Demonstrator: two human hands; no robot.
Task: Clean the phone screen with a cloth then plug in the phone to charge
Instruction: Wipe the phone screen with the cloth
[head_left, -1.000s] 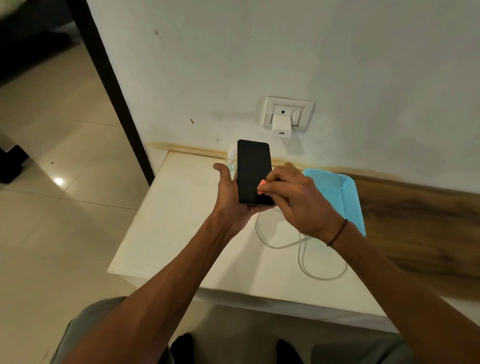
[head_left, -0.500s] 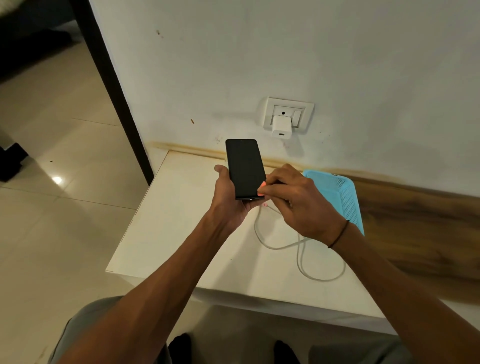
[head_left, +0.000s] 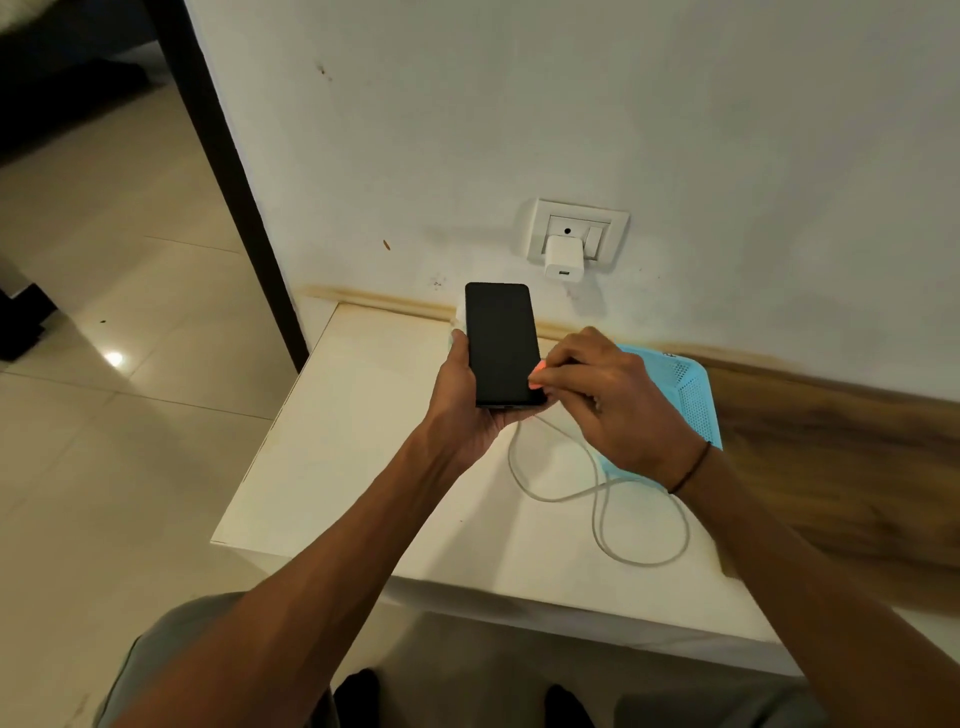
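My left hand (head_left: 462, 400) grips a black phone (head_left: 501, 343) from behind and holds it upright above the white table (head_left: 353, 467), its dark screen facing me. The curled fingers of my right hand (head_left: 597, 395) pinch at the phone's lower right edge. Whether they also hold a plug is hidden. A white charging cable (head_left: 602, 499) lies looped on the table under my hands, and its ends are out of sight. A white charger adapter (head_left: 563, 257) sits in the wall socket (head_left: 605, 236) with its port empty.
A light blue perforated object (head_left: 691, 395) lies on the table behind my right hand. A small pale item (head_left: 457, 325) peeks out behind the phone. The wall stands close behind the table. A dark door frame (head_left: 234, 171) and a tiled floor (head_left: 104, 415) lie to the left.
The phone tipped left and rose slightly, then came back upright. My right hand's fingertips stayed at its lower right edge throughout. The cable has not moved.
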